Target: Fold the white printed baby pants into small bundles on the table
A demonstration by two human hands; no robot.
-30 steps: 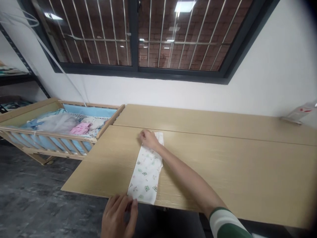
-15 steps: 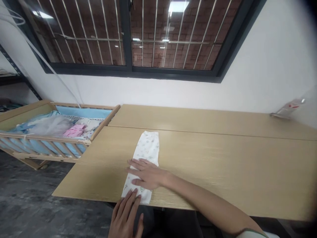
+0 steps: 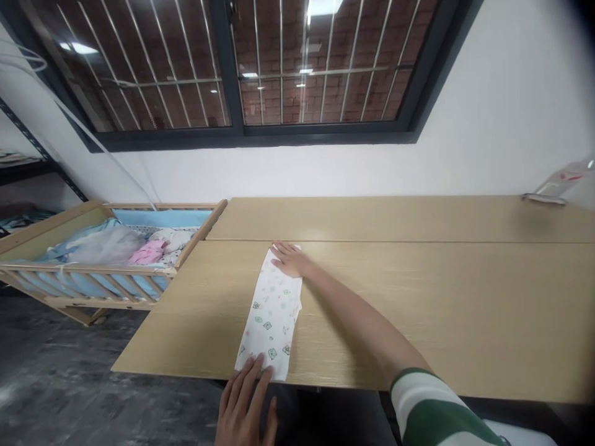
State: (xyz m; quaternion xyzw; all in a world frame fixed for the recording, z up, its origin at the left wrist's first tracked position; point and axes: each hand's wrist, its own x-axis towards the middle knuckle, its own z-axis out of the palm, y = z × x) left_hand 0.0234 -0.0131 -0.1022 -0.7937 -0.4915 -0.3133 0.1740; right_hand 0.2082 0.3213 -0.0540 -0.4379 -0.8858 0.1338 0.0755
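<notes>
A white cloth [image 3: 269, 313] with small green and pink prints lies folded into a long strip on the wooden table [image 3: 395, 310]. It runs from the table's front edge toward the seam at the back. My right hand [image 3: 289, 259] rests flat on the far end of the strip, fingers stretched out. At the near end, my left hand [image 3: 246, 396] touches the cloth with its fingertips, the fingers spread. Neither hand grips the fabric.
To the left stands a wooden crib [image 3: 176, 271] with blue lining, holding a pink cloth [image 3: 149, 252] and white netting [image 3: 106, 244]. A clear plastic packet [image 3: 560, 186] leans at the table's back right. A barred window [image 3: 320, 133] is above.
My right hand has slid from the middle of the cloth to its far end. My left hand stays at the near edge. The view has shifted slightly.
</notes>
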